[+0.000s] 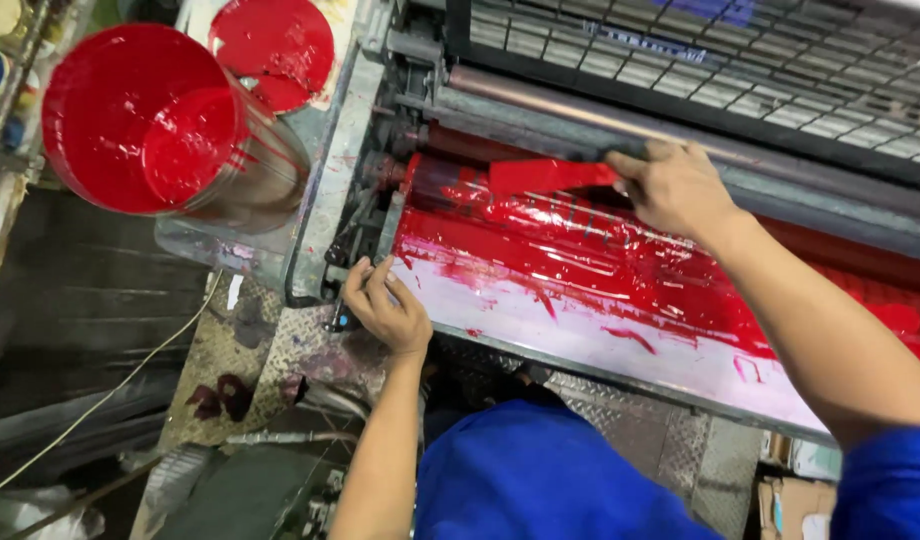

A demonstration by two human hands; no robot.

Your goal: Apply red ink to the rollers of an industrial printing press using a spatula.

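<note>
Nearest us, our left hand (385, 310) grips the red-smeared metal ink tray (580, 320) edge; at two o'clock our right hand (675, 185) clamps the red-coated flat spatula (550, 176), which could slip into the ink-wet roller (580, 240).

Ink can (145, 120) left of ink tray (580, 310); lid (272, 48) behind can

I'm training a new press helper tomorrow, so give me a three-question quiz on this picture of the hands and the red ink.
1. True or false: the right hand holds a flat red-coated ink knife over the ink-covered metal trough.
2. Where does the left hand rest?
A. inside the can
B. at the trough's left end
C. on the wire guard
3. Fill in: the open round metal can of red ink stands to the ____ of the trough.

Key: 1 true; 2 B; 3 left.
</note>
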